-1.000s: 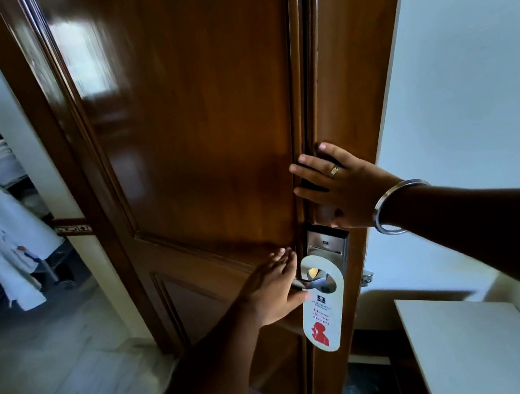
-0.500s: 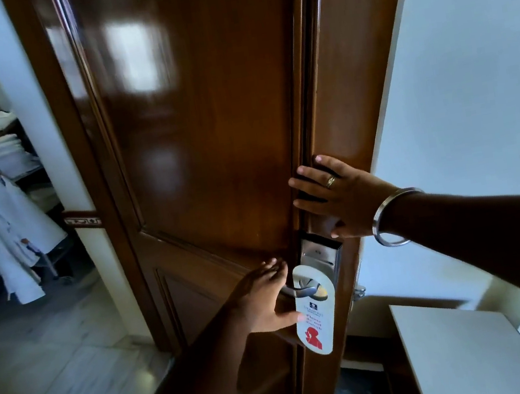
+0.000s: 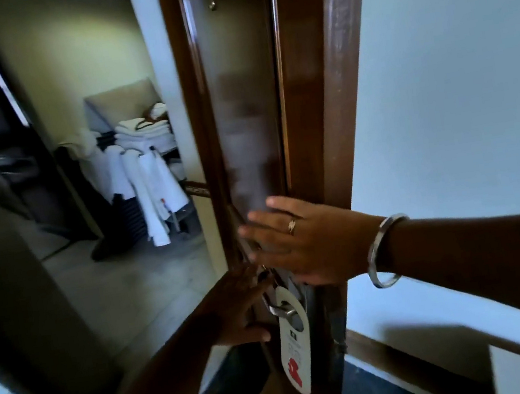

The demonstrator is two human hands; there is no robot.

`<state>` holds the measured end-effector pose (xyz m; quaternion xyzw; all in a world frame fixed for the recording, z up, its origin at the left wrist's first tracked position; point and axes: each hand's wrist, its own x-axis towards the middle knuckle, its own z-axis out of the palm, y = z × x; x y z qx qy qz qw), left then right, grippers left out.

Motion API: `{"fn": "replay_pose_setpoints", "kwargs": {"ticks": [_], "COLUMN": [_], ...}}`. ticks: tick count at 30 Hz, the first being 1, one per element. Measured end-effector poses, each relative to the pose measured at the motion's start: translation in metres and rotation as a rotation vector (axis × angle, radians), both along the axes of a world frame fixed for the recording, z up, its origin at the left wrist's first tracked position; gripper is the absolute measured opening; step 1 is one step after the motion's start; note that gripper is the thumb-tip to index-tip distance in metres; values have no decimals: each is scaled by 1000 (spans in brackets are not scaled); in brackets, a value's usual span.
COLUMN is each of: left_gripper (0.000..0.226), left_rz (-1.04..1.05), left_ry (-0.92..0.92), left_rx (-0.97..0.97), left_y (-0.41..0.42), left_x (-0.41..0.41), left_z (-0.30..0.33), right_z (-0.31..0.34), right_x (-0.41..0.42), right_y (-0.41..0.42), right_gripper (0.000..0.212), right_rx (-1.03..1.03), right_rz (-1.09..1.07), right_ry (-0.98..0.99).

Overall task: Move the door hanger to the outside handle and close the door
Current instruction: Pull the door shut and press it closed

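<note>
While our right hand [image 3: 306,244] lies flat, fingers spread, on the door [image 3: 244,98] edge, our left hand [image 3: 244,307] cups the handle [image 3: 280,310] bearing the door hanger [image 3: 295,343], with open floor [image 3: 130,283] leftward.

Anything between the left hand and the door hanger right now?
Nothing visible. The left hand sits right beside the door hanger, which hangs on the metal handle. The right hand lies flat on the door above, clear of that path.

Door hanger [image 3: 295,343] hangs on handle [image 3: 280,310] beside hands.

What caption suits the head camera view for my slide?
Door hanger on the handle; left hand beside it, right hand flat on the door.
</note>
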<state>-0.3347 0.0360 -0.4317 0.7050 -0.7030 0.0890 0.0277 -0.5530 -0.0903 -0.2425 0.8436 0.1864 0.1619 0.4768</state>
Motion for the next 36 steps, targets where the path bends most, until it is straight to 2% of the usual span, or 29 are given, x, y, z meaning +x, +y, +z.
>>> {"fn": "replay_pose_setpoints", "kwargs": {"ticks": [3,6,10,14,19,22,29,36], "left_gripper": [108,108,110,116,123,124,118,124], "left_rz": [200,398,568,632,599,610,904,997], "left_ry": [-41,-80,-107,-281,-410,-477,-665,-760], "left_rx": [-52,-107,-281,-422,-630,-704,-636,-541], "left_y": [53,93,129,148,135,125,131,164], "left_x": [0,-10,-29,-47,-71,-75,-27,31], "left_z": [1,19,73,123,170,185,192,193], "right_z": [2,2,2,9,21,23,15,7], "right_x": [2,6,27,62,111,147,230,300], "right_y": [-1,-13,-23,-21,-13,-1,35,53], "right_gripper": [70,79,84,96,114,119,122,116], "right_rx": [77,102,177,376,551,602,744,738], "right_rz": [268,414,529,439,210,168,231,352], "right_ry": [-106,-185,-324,-407,-311,-264,-280,-292]}}
